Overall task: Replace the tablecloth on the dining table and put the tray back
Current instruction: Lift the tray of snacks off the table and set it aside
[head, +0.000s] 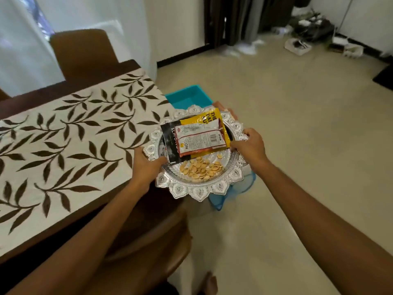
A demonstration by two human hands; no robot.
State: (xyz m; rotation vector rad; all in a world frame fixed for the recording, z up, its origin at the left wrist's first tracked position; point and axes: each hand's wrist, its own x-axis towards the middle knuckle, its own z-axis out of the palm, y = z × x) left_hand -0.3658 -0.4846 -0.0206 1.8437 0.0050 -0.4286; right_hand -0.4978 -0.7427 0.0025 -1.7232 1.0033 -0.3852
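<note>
At the near end of the tabletop point(42, 93), a round silver tray point(200, 193) with a scalloped, embossed rim is held between two bare hands. The left hand point(146, 165) grips the rim on the table side, thumb over the edge. The right hand point(249, 145) grips the opposite rim, fingers curled over it and touching a packet. Most of the tray hangs beyond the table's end, over a blue stool point(219, 201) and a teal bin point(189, 97) on the floor. Its left rim overlaps the corner of the tablecloth point(70, 145), and whether it touches cannot be told. The cream cloth, printed with brown leafy sprigs, lies flat along the dark wood. On the tray lie a black packet point(168, 143), a yellow packet point(209, 118), a white-and-red packet point(197, 138) on top, and a heap of pistachio shells point(201, 169). A brown chair point(83, 52) stands at the far side.
</note>
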